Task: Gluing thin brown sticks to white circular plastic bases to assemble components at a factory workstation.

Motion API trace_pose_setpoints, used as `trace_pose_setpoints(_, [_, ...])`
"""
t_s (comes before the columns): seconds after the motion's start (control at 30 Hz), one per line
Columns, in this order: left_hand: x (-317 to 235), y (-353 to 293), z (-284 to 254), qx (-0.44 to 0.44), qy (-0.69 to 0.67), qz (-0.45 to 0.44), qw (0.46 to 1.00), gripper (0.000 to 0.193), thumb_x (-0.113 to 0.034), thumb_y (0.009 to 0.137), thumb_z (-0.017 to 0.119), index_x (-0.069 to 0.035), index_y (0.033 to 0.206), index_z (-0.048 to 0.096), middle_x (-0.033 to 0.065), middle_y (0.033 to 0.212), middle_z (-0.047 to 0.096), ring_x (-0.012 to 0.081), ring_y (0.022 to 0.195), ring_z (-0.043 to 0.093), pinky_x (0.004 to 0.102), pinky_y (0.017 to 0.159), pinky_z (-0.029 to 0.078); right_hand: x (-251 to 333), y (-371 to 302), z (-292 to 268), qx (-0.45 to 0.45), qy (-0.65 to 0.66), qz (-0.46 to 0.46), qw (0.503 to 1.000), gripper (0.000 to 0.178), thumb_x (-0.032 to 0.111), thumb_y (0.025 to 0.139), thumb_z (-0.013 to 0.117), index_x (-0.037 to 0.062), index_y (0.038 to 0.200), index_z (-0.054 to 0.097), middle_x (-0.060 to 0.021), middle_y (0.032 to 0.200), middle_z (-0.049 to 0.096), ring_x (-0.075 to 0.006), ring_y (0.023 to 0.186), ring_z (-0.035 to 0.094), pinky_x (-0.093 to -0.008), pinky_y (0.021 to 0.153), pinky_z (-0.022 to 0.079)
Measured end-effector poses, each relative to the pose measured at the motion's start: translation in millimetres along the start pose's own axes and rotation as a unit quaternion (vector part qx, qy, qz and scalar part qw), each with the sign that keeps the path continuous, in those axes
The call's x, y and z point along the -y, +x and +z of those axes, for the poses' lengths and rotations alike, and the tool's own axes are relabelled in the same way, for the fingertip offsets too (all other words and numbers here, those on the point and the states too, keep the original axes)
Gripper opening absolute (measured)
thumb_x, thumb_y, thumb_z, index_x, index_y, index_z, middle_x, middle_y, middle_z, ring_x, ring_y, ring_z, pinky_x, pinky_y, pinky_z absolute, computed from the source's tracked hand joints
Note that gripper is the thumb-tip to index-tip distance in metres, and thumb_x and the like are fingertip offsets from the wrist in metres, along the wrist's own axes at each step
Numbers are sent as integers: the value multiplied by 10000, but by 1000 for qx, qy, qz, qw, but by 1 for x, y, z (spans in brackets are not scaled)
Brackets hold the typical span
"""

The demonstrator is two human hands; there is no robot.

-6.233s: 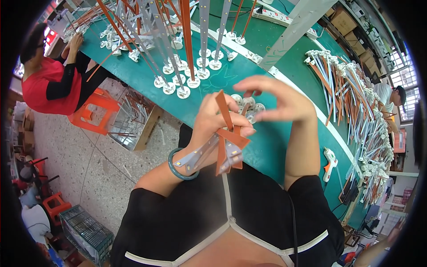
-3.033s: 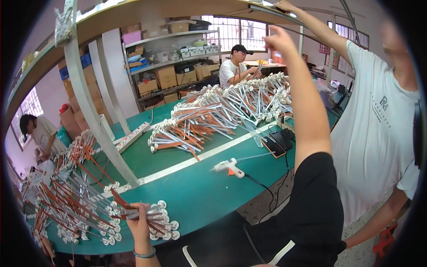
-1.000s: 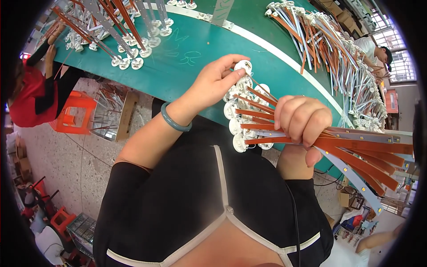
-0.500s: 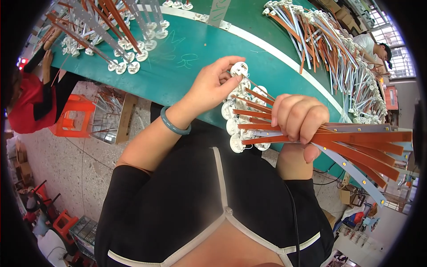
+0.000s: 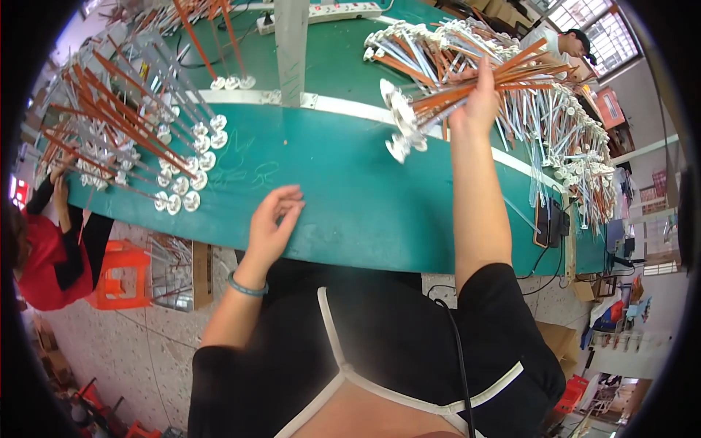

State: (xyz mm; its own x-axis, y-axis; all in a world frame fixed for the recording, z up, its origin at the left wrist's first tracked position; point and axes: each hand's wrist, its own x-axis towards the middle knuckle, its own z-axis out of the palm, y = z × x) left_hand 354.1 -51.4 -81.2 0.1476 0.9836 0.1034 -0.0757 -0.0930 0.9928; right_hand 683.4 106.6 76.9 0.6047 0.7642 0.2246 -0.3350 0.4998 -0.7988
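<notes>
My right hand (image 5: 476, 102) is closed around a bundle of orange and pale LED strips (image 5: 447, 95) with white round bases at one end. The bases point left, and the bundle is raised in front of a large heap of similar LED strips (image 5: 522, 120) on the far right of the table. My left hand (image 5: 274, 223) hovers over the near edge of the green table (image 5: 343, 197), holding nothing, its fingers loosely bent and the thumb apart. Upright LED strips (image 5: 192, 164) stand on their white bases to its left.
A metal post (image 5: 290, 51) rises from a white rail (image 5: 343, 106) across the table. Behind it lies a white power strip (image 5: 343, 11). A dark phone-like device (image 5: 549, 221) lies at the right. A person in red (image 5: 55, 255) works at the left; another person (image 5: 544, 42) is at the far right.
My right hand has carried the bundle forward, toward the heap. My left hand has let go of the white bases and drawn back leftward. The view has shifted.
</notes>
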Motion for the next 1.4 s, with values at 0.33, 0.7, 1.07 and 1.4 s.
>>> trace_pose_setpoints(0.33, [-25, 1, 7, 32, 142, 54, 988, 239, 44, 875, 602, 15, 1111, 614, 113, 1020, 643, 177, 888, 661, 281, 793, 521, -148, 117, 6, -131, 302, 114, 937, 524, 505, 977, 459, 98, 1303, 512, -135, 1351, 518, -366, 1263, 477, -654, 1037, 355])
trace_pose_setpoints(0.7, [-20, 5, 5, 35, 139, 35, 989, 193, 69, 870, 590, 29, 1056, 628, 135, 1035, 624, 179, 884, 655, 270, 778, 512, -197, 124, -8, -161, 345, 72, 922, 494, 362, 921, 609, 43, 1292, 535, -123, 1291, 577, -304, 1187, 551, -469, 1017, 436])
trace_pose_setpoints(1.07, [-16, 3, 3, 22, 134, 40, 990, 194, 56, 857, 623, 20, 1047, 643, 136, 1009, 639, 188, 848, 668, 269, 748, 529, -149, 149, 43, -199, 346, 94, 912, 266, 322, 938, 485, 98, 1010, 611, -46, 987, 644, -226, 862, 602, -407, 712, 499])
trace_pose_setpoints(1.4, [-4, 2, -1, 10, 117, 17, 993, 161, 63, 865, 608, -1, 1005, 655, 132, 964, 659, 184, 826, 674, 269, 740, 532, -71, 210, 71, -276, 363, 13, 890, 465, 384, 946, 475, 0, 1209, 485, -146, 1264, 536, -307, 1172, 538, -513, 1047, 396])
